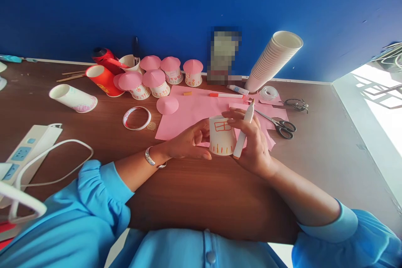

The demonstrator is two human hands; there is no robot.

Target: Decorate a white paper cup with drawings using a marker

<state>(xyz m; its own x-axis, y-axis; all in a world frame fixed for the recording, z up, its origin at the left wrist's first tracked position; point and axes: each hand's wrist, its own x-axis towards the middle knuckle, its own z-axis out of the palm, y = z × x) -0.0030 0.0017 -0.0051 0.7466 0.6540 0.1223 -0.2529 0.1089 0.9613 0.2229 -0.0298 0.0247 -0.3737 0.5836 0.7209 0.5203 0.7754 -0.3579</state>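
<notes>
A white paper cup point(221, 144), turned upside down, is between my hands above the table. A red-brown window is drawn near its top, and short coloured strokes line its lower rim. My left hand point(193, 139) grips the cup's left side, thumb low and fingers partly behind it. In my right hand point(251, 146) is a white marker point(245, 130), held upright with its uncapped tip pointing up. Fingertips of that hand also touch the cup's upper right edge. Pink paper sheets point(191, 111) lie just beyond both hands.
Several decorated cups with pink cone roofs point(153, 78) stand at the back, near a loose pink cone point(167, 105). A tape roll point(137, 118), scissors point(284, 127) and a tall cup stack point(273, 60) surround the paper. A power strip point(28, 150) with cables sits left.
</notes>
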